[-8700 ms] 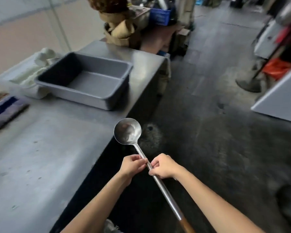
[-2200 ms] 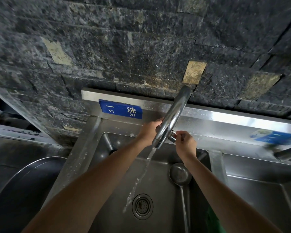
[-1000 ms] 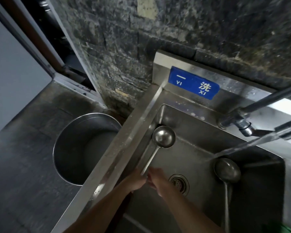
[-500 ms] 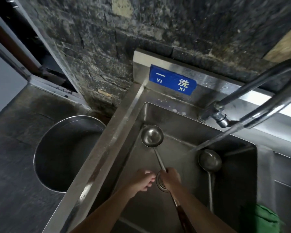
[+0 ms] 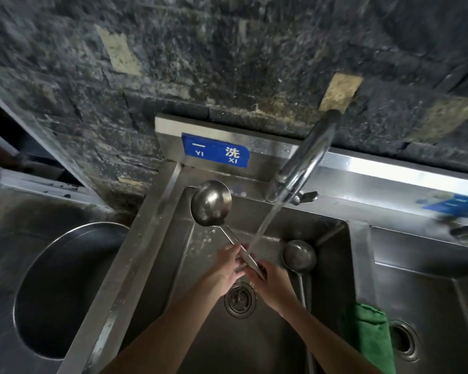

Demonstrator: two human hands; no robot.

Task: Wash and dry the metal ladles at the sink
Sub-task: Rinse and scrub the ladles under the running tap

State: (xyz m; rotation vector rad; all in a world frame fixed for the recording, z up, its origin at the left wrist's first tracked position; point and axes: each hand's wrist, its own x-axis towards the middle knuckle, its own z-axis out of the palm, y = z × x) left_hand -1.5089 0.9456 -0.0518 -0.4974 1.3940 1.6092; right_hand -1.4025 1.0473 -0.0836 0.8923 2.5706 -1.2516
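A blue label (image 5: 215, 153) on the steel splashback behind the sink (image 5: 333, 233) reads "YI XI" in white letters under two Chinese characters; a second blue label (image 5: 455, 206) further right is too blurred to read.

Both hands meet over the left basin, above the drain (image 5: 239, 299). The left hand (image 5: 227, 265) has its fingers curled round the shaft of a metal ladle (image 5: 211, 202), just below the running water (image 5: 265, 225). The right hand (image 5: 273, 283) grips the same shaft lower down, fingers wrapped about it. The two hands sit nearly touching each other.

The ladle's long axis runs on a slant, from the hands up and to the left, with its bowl highest, hollow side facing the viewer, near the back left corner of the basin. The stream from the faucet (image 5: 305, 163) crosses the shaft and strikes it right by the left fingers.

A second ladle (image 5: 299, 256) lies in the same basin to the right of the hands, bowl toward the back wall, handle running down toward the near edge.

A green cloth (image 5: 370, 338) is draped over the divider between the two basins. To the left, a large round metal pot (image 5: 65, 287) sits in the steel bench (image 5: 16, 206). The wall behind is dark rough stone (image 5: 227, 49).
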